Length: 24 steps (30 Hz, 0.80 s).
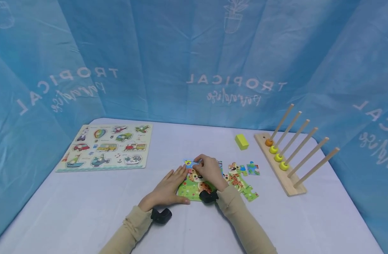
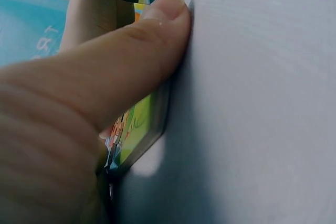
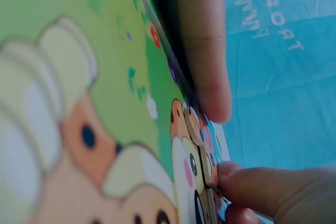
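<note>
A jigsaw puzzle (image 1: 189, 190) with a spotted cartoon animal on green lies at the table's middle. My left hand (image 1: 168, 187) rests along its left side, fingers straight, and the thumb (image 2: 157, 30) lies at the near edge in the left wrist view. Over the upper part of the picture, my right hand (image 1: 211, 171) has its thumb and fingers curled together, pinching a puzzle piece (image 3: 210, 169) that shows part of the animal's head. Most of that piece is hidden by the fingers. Loose and joined puzzle pieces (image 1: 238, 180) lie just right of the puzzle.
A board of vehicle pictures (image 1: 108, 148) lies at the back left. Toward the back right stand a yellow-green block (image 1: 241, 141) and a wooden peg stand (image 1: 281, 173) with several tall rods and a few beads. Blue curtains (image 1: 168, 53) surround the white table (image 1: 86, 208).
</note>
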Motion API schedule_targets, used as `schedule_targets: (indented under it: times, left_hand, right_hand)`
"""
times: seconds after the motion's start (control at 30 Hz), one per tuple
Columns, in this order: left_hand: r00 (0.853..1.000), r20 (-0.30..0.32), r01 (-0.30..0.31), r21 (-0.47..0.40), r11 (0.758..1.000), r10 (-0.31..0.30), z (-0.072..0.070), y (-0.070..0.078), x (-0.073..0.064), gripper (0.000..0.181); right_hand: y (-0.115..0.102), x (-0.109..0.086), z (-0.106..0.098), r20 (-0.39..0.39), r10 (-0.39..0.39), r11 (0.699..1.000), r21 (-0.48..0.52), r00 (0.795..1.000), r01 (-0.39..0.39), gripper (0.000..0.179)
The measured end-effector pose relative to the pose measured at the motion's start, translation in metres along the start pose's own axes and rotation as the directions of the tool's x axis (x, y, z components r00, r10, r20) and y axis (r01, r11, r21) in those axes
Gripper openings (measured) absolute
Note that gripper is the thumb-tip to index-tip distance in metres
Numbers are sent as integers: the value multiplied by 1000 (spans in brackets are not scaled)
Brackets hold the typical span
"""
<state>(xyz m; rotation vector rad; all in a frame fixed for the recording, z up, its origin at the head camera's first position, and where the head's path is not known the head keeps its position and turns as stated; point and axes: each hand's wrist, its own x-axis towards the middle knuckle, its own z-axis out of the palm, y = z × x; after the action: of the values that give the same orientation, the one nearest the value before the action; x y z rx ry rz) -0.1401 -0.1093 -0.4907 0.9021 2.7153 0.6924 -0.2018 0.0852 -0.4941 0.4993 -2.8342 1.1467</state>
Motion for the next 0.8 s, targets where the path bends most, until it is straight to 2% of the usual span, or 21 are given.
schedule_targets:
  times: [0.17,0.4,0.63,0.8]
  left_hand:
    - [1000,-1,4,-1,1000,-4,-1,2,0,105]
    - [1000,-7,3,9,1000,-3,2,-2,1,106]
    - [1000,-5,29,3,1000,-29,2,0,2,107]
    - [1000,-9,25,7,1000,-25,1,0,2,106]
  right_hand:
    - [0,0,3,-52,21,1000,9,998,-21,15]
    - [-1,1,6,-103,41,998,-41,994,-46,14]
    - [0,-2,6,-62,39,999,-34,997,-41,19]
    - [-3,-2,4,-46,41,998,-45,998,-43,20]
